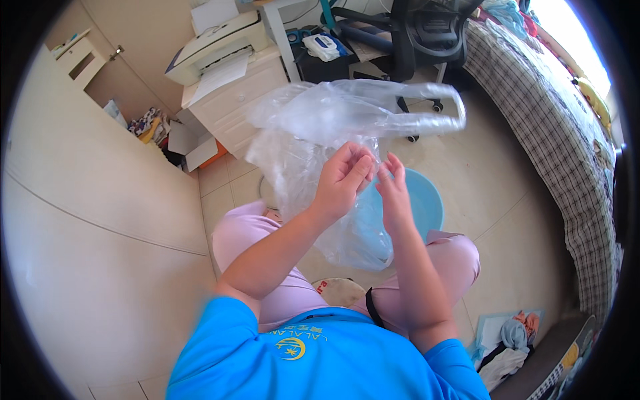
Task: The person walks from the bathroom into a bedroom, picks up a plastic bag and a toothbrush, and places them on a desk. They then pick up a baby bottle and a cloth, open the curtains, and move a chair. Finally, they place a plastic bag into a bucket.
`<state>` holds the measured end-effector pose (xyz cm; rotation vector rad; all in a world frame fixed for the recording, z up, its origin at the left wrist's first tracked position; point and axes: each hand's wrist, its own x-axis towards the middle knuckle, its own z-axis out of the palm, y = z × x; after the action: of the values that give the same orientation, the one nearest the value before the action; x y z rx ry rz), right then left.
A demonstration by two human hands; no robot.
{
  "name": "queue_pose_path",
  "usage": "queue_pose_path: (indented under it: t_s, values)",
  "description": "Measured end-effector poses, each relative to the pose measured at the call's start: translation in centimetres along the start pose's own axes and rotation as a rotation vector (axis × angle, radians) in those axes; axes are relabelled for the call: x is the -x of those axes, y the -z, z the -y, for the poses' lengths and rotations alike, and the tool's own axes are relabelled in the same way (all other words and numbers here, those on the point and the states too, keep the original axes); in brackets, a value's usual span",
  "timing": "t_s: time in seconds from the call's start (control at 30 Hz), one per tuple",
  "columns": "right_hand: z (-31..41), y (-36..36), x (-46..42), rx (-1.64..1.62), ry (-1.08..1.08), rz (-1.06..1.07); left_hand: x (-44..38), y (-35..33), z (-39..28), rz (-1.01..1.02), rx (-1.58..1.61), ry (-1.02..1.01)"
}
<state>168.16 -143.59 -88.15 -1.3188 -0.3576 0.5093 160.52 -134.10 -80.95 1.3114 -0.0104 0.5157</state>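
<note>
A large clear plastic bag (pixel 300 155) hangs spread in front of me, its handle loop stretching out to the right. My left hand (pixel 345 177) has its fingers curled around the bag's gathered film. Close beside it, my right hand (pixel 394 187) pinches the film's edge between thumb and fingers. Below both hands, a light blue plastic basin (pixel 425 200) stands on the floor between my knees, partly hidden by the bag and my hands. The bag's lower part droops in front of the basin.
At the far left a printer (pixel 220 50) rests on a white drawer cabinet (pixel 245 100). A black office chair (pixel 425 35) stands at the back. Along the right runs a bed with a checked cover (pixel 540 105). Clothes (pixel 515 335) lie at the lower right. A cabinet door (pixel 100 200) borders the left.
</note>
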Motion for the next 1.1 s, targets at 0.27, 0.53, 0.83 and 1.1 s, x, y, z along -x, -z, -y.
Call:
queue_pose_path:
  t_s: [0.27, 0.53, 0.83, 1.1]
  values:
    - [-11.2, 2.6, -1.0, -0.343, -0.560, 0.130, 3.0, 7.3, 0.9, -0.490, 0.029, -0.132]
    - [-7.3, 4.3, -6.9, -0.980, -0.340, -0.128, 11.0, 17.5, -0.2, -0.512, -0.658, 0.188]
    - [2.1, -4.0, -5.3, -0.742, -0.511, 0.025, 3.4, 12.1, 2.6, -0.281, -1.217, -0.137]
    - [4.3, -0.4, -6.0, 0.278, -0.239, 0.668, -2.9, 20.4, 1.8, -0.469, -1.002, 0.081]
